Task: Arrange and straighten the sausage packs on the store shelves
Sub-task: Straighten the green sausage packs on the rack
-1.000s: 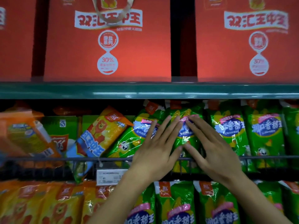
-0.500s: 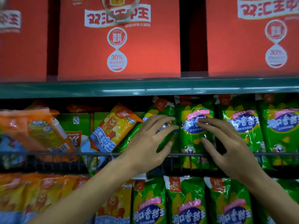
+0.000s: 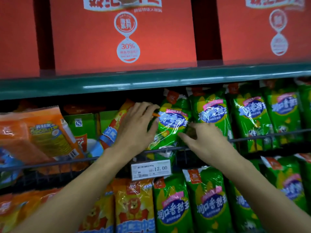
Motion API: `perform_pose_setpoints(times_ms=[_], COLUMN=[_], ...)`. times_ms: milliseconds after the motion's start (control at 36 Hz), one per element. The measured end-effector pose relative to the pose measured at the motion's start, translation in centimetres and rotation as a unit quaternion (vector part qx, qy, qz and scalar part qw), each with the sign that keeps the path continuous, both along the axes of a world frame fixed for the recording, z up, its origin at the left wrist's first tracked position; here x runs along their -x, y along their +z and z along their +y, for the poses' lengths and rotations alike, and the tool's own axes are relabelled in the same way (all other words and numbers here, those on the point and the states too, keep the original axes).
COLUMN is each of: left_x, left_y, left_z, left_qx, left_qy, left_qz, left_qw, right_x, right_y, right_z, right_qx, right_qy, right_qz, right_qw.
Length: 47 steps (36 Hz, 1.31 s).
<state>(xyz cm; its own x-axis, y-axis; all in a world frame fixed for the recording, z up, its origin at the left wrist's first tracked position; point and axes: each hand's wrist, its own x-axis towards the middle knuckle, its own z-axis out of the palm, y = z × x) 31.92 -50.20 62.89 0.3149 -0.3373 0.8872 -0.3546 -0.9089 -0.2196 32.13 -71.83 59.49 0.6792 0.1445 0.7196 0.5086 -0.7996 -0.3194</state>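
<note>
Red boxes [image 3: 124,39] above the rail [image 3: 252,139], clear of the work. Green packs [image 3: 249,115] upright behind the rail, probably so labels face out. One green pack [image 3: 171,125] tilted at the row's left end, likely being squared up. Left hand [image 3: 134,128] curled round its left edge, gripping. Right hand [image 3: 207,140] just above the rail, fingers spread, touching its lower right.
</note>
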Motion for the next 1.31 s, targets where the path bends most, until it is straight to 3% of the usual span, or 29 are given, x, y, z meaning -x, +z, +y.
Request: perform_pose_setpoints(times_ms=[83,250,417,667,972,1139,1306], left_x=[-0.4,-0.7,-0.5,-0.2,-0.2,-0.2,-0.1], left_y=[0.0,-0.2,-0.2,-0.2,-0.5,-0.5,-0.6], left_z=[0.3,0.8,1.0,1.3,1.0,1.0,0.9], left_qx=[-0.01,-0.011,0.005,0.06,0.031,0.02,0.018], left_qy=[0.008,-0.015,-0.026,-0.017,-0.051,-0.054,-0.044], left_qz=[-0.009,-0.04,-0.053,-0.049,-0.052,-0.05,-0.04], left_qw=[1.0,0.999,0.998,0.997,0.997,0.997,0.998], right_x=[-0.1,-1.1,-1.2,-1.1,0.4,-0.1,-0.1], right_y=[0.6,1.4,1.0,2.5,3.7,2.8,2.6], right_z=[0.9,1.6,2.1,2.5,1.4,1.3,0.9], right_qx=[0.015,-0.025,-0.082,-0.059,0.045,0.087,0.061], right_qy=[-0.041,0.003,0.04,0.097,-0.05,-0.075,-0.039], right_qz=[0.036,0.107,0.079,-0.003,0.101,0.059,0.052], right_qw=[0.998,0.994,0.993,0.994,0.993,0.992,0.996])
